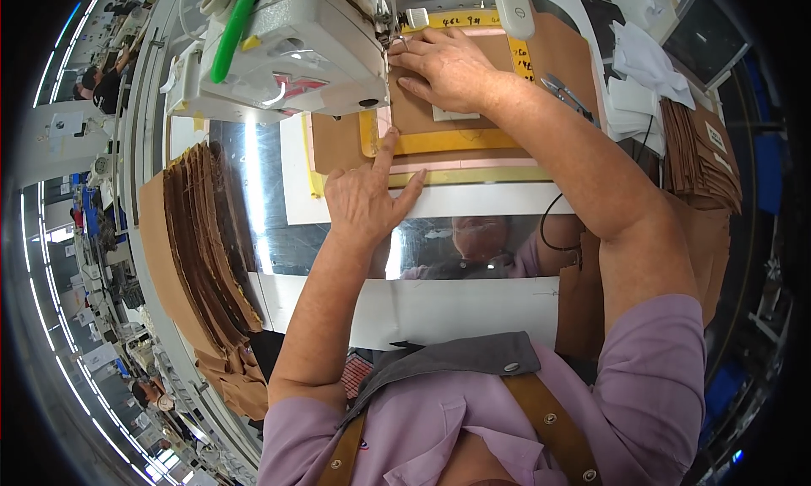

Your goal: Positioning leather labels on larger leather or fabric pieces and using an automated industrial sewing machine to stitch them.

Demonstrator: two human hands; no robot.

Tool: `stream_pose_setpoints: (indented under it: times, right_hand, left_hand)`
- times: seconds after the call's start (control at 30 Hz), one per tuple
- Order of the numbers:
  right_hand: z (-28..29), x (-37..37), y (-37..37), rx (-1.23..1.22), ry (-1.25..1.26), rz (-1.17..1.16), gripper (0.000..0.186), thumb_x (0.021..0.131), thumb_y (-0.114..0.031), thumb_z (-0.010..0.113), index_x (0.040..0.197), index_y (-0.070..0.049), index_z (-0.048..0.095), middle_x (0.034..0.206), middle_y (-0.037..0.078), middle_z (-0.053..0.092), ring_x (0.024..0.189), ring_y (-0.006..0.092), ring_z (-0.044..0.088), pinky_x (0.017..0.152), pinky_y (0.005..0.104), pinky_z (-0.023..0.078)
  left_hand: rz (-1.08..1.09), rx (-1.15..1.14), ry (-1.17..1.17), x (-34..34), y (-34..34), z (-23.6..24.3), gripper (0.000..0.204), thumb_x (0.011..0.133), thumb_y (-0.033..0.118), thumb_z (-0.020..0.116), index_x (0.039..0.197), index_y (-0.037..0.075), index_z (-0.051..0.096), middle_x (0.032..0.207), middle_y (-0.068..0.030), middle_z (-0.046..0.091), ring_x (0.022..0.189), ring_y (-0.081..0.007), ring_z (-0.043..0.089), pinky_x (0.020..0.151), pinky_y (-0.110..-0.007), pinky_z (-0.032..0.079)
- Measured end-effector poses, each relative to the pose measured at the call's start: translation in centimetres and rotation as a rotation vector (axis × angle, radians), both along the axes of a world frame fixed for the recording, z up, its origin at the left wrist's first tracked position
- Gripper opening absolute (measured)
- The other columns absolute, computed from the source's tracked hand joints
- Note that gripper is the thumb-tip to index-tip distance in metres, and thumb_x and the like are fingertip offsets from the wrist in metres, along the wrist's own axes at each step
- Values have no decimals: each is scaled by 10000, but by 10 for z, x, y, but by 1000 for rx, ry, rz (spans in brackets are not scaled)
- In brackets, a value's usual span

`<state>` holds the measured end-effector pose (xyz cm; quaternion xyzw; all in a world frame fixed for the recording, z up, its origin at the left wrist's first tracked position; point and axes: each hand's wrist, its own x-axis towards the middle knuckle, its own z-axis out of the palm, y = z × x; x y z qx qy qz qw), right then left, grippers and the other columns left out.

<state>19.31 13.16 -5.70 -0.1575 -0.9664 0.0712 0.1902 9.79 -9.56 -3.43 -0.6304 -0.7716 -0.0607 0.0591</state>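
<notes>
Beside the needle area of a white sewing machine, my right hand lies with its fingers stretched over a brown, leather-like panel. Around part of this panel runs a yellow frame with handwritten marks and pink strips along its edges. My left hand rests at the frame's near left corner, index finger extended onto it, thumb spread aside. A small off-white block shows partly under my right wrist. Both hands press flat and hold nothing that I can see.
Stacks of brown panels hang at the left and lie at the right. Metal snips rest near my right forearm. White cloth is heaped at the far right. A thin black cable loops near the table's front.
</notes>
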Motion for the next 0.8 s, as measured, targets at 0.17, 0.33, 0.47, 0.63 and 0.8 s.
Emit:
stream_pose_setpoints:
  times: [0.17, 0.33, 0.47, 0.63, 0.8]
  right_hand:
    - [0, 9, -12, 23, -26, 29, 346, 1003, -329, 563, 1284, -155, 663, 1284, -3, 630, 1225, 214, 539, 1032, 426, 413]
    - [-7, 17, -18, 66, 54, 53, 361, 998, -316, 545, 1290, -131, 652, 1224, 7, 660, 1196, 193, 560, 1001, 382, 430]
    - [-15, 25, -22, 81, 69, 79, 347, 990, -292, 557, 1275, -114, 646, 1199, 21, 677, 1189, 200, 569, 1005, 379, 428]
    - [-11, 30, -38, 57, 101, 94, 337, 962, -260, 594, 1256, -103, 650, 1235, 21, 671, 1206, 191, 566, 1011, 379, 422]
    - [-9, 36, -51, 46, 76, 91, 358, 955, -263, 603, 1270, -99, 647, 1276, 8, 656, 1227, 174, 551, 1018, 371, 413]
  left_hand:
    - [-104, -84, 25, -6, -11, 3, 696, 872, 558, 653, 1396, 105, 584, 579, -38, 607, 515, -221, 592, 598, -362, 411]
    - [-142, -128, -9, -4, -21, 7, 732, 864, 569, 656, 1414, 94, 560, 598, -26, 605, 527, -220, 585, 599, -368, 399]
    - [-143, -181, -24, 6, -24, 18, 769, 815, 558, 688, 1382, 51, 574, 897, -84, 671, 788, -230, 631, 734, -389, 425]
    - [-237, -44, -8, 6, -32, 17, 768, 776, 543, 713, 1328, 23, 595, 1381, -133, 578, 1270, -290, 531, 1049, -455, 373]
    - [-222, -131, -89, 9, -41, 12, 743, 780, 492, 717, 1325, 6, 584, 1535, -114, 472, 1413, -305, 427, 1162, -504, 275]
